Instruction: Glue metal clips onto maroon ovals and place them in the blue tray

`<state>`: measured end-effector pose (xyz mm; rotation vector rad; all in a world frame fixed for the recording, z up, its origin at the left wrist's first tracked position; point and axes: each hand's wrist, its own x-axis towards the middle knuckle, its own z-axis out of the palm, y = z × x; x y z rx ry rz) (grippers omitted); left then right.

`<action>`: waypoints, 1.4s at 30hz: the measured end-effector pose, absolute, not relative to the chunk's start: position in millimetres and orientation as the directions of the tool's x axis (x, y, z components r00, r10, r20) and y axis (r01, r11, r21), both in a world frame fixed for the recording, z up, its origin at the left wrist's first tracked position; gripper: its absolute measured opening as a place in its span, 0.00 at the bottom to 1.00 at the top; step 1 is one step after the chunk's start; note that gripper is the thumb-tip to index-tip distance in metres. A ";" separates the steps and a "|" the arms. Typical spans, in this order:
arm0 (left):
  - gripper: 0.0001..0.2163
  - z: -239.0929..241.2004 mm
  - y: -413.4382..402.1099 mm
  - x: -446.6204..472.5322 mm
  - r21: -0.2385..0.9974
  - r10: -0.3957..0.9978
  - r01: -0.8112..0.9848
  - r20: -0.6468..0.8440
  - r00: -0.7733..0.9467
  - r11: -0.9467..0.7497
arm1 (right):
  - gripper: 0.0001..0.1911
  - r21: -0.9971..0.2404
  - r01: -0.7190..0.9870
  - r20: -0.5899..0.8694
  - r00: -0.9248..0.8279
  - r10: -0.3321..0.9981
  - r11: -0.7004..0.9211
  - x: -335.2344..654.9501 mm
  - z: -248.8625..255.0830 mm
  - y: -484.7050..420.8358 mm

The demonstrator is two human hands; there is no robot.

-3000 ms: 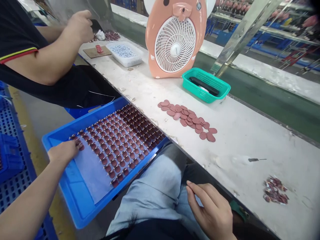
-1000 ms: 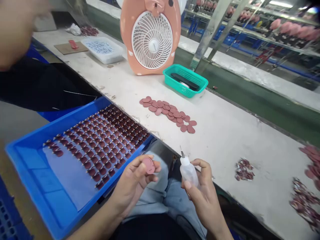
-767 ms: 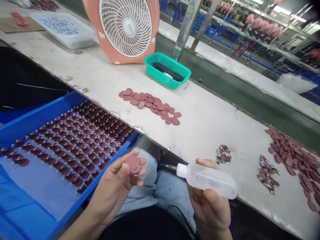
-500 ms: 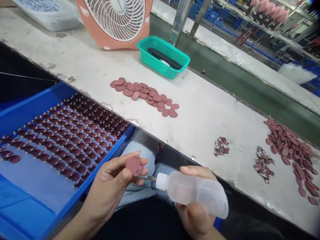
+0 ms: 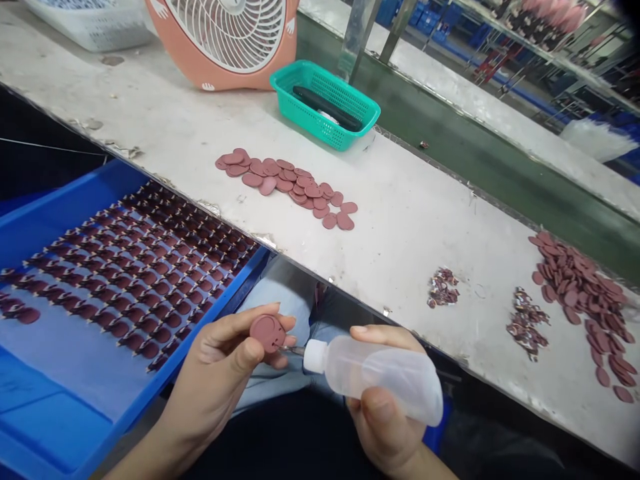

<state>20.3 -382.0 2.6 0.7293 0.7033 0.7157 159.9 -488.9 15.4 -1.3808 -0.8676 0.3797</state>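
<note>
My left hand (image 5: 227, 370) pinches a small round reddish-brown piece (image 5: 267, 333) between thumb and fingertips, held over my lap. My right hand (image 5: 387, 417) is wrapped around a translucent squeeze bottle (image 5: 380, 377) lying sideways. Its white cap and thin metal needle tip point left and touch the lower edge of the piece. A blue tray (image 5: 55, 413) at my left holds rows of several similar small pieces (image 5: 145, 267) on a clear sheet.
On the white workbench (image 5: 420, 220) lie a row of reddish discs (image 5: 287, 183), two small heaps of scraps (image 5: 443, 288), and a bigger pile of discs (image 5: 583, 287) at right. A teal basket (image 5: 325, 103) and a pink desk fan (image 5: 225, 40) stand behind.
My left hand left the tray carrying a piece. My right hand rose from my lap with the bottle, tipped it sideways and brought its needle to the piece. The view swung right.
</note>
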 end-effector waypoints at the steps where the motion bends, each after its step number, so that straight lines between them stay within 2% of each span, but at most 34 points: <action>1: 0.11 3.0 -382.0 20.1 0.777 0.771 -0.319 -0.309 0.557 0.542 | 0.19 -0.949 0.255 0.309 0.648 0.696 0.185 159.8 15.9 -489.1; 9: 0.11 6.7 -383.3 18.9 0.774 0.772 -0.310 -0.334 0.542 0.552 | 0.20 -0.947 0.293 0.298 0.652 0.697 0.130 157.1 14.2 -493.4; 16: 0.12 5.4 -382.3 18.0 0.774 0.778 -0.308 -0.347 0.524 0.553 | 0.25 -0.929 0.350 0.344 0.685 0.643 0.124 157.8 7.2 -496.2; 27: 0.12 3.0 -383.3 18.3 0.780 0.784 -0.311 -0.337 0.522 0.543 | 0.20 -0.953 0.247 0.299 0.659 0.690 0.177 157.0 11.2 -492.2; 33: 0.12 7.1 -383.4 18.0 0.778 0.779 -0.303 -0.350 0.520 0.551 | 0.17 -0.924 0.318 0.380 0.702 0.603 0.212 157.3 10.5 -490.6; 42: 0.12 8.9 -385.4 18.5 0.792 0.783 -0.288 -0.342 0.520 0.538 | 0.24 -0.935 0.346 0.310 0.693 0.650 0.078 158.4 6.2 -492.4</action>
